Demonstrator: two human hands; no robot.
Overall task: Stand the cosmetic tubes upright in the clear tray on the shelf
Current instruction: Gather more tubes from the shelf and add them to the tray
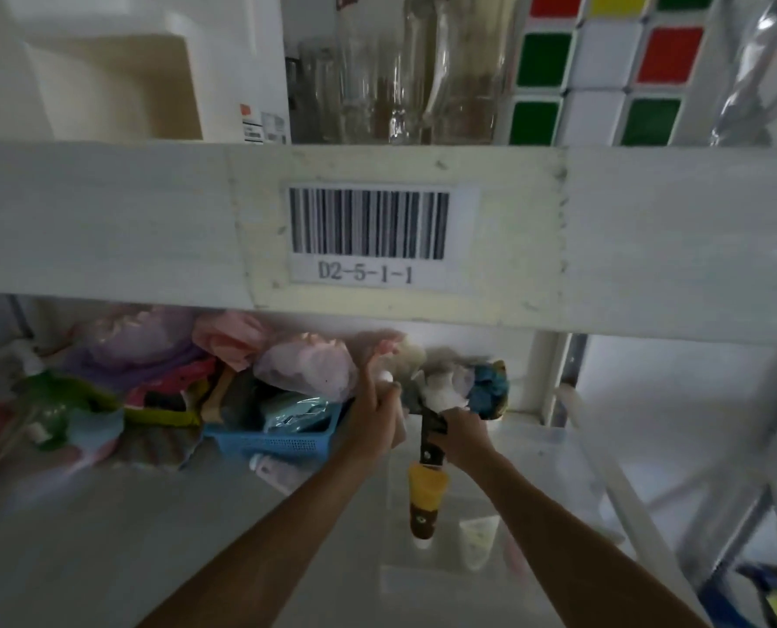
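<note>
Left hand [374,419] grip blurred (contents unclear); clear tray [572,487] outline faint.

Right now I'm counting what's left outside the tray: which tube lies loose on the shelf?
The white tube with the white cap, lying on its side before the blue basket. The yellow-and-brown tube stands in the clear tray.
</note>
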